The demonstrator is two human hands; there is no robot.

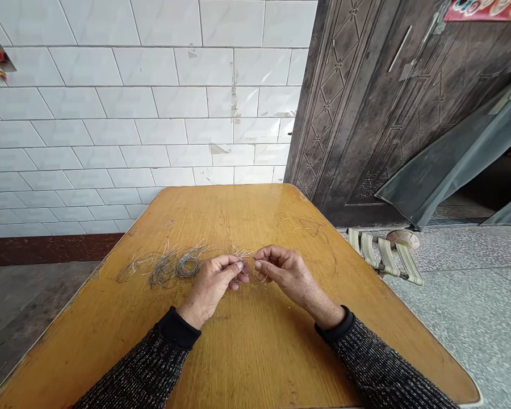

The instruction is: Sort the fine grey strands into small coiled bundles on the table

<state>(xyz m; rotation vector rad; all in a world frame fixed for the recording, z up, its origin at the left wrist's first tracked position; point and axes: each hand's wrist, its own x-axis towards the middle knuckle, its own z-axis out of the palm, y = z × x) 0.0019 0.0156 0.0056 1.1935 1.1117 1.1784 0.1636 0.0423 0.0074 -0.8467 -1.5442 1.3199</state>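
Note:
My left hand (216,283) is closed in a pinch on thin metal wire (242,254), whose bright ends fan out above the fingertips. Close beside it, my right hand (286,272) pinches a fine, copper-coloured loop of wire (262,275) that hangs below the fingertips. Whether the two hands hold the same wire I cannot tell. Left of my left hand lie a round coil of grey wire (188,265) and a looser tangled bundle of wire (162,268). Both hands are just above the table (247,352).
Several thin loose strands of wire (317,228) lie on the table's right side. A white tiled wall (162,102) stands behind the table, with a dark carved door (366,113) to the right. A striped folding stool (385,255) stands on the floor by the table's right edge.

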